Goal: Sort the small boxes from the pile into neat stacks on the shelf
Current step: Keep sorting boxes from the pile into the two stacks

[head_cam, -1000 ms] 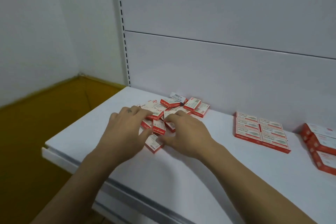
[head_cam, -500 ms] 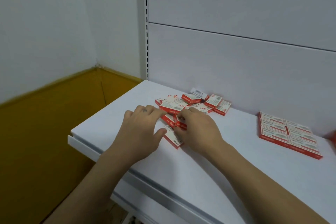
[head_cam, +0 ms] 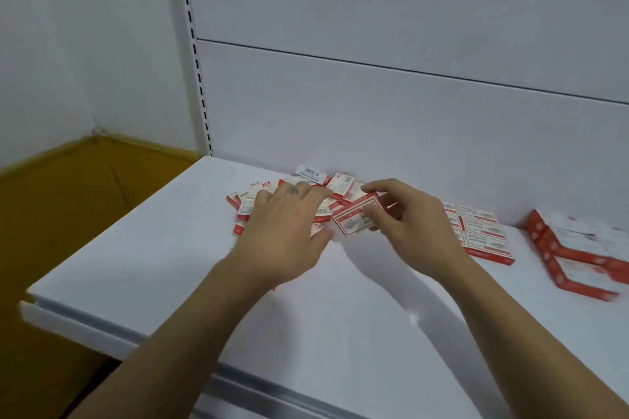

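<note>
A loose pile of small red-and-white boxes (head_cam: 308, 177) lies against the back panel of the white shelf (head_cam: 170, 248). My left hand (head_cam: 286, 231) rests spread over the pile's near part, hiding several boxes. My right hand (head_cam: 412, 214) is lifted just right of the pile and pinches one small box (head_cam: 354, 219) tilted above the shelf. Behind that hand a neat flat block of the same boxes (head_cam: 483, 231) lies on the shelf, partly hidden by my wrist.
At the far right a taller, blurred stack of red-and-white boxes (head_cam: 578, 248) stands on the shelf. The shelf's left corner and front edge (head_cam: 102, 326) drop to a yellow floor (head_cam: 51, 214). A slotted upright (head_cam: 197, 54) runs up the back.
My right hand has picked one box out of the pile and lifted it to the right. My left hand stayed on the pile. The view has swung back to the right.
</note>
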`<state>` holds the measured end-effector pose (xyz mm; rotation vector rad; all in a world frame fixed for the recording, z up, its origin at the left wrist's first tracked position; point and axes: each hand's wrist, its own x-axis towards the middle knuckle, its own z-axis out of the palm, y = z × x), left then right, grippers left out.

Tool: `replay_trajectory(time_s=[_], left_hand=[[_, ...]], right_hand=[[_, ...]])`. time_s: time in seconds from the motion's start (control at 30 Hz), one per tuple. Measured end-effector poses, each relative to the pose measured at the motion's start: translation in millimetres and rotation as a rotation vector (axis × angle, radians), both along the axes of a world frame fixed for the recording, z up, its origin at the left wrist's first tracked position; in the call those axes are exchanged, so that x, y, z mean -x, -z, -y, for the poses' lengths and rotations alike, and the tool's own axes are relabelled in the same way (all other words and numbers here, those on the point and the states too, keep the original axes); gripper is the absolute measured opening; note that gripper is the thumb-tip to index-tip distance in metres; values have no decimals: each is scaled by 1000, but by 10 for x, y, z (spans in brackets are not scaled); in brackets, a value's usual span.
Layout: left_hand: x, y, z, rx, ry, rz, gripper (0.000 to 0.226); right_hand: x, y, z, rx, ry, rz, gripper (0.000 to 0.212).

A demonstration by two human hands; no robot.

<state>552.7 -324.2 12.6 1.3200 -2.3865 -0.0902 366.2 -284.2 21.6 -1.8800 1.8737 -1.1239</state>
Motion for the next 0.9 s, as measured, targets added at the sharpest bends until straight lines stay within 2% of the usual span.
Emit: replay_trajectory(time_s=[0.17,0.3,0.5,0.67,0.73,0.9], left_hand=[[530,-52,100,27,156,27,55],[809,-54,204,-47,245,26,56],[901,124,199,-224,285,-159,51],[843,264,168,-396,315,-282,52],[836,287,178,-479,308,-401,46],[882,224,200,-801,193,-860,32]], right_hand=[[416,112,-135,21,118,172,18],[623,267,-165,12,184,123,23],[631,319,-124,-2,163,147,22],[604,309,-123,17,156,358,24],[568,291,-129,21,160,426,21],[487,256,-138,25,160,685,13]])
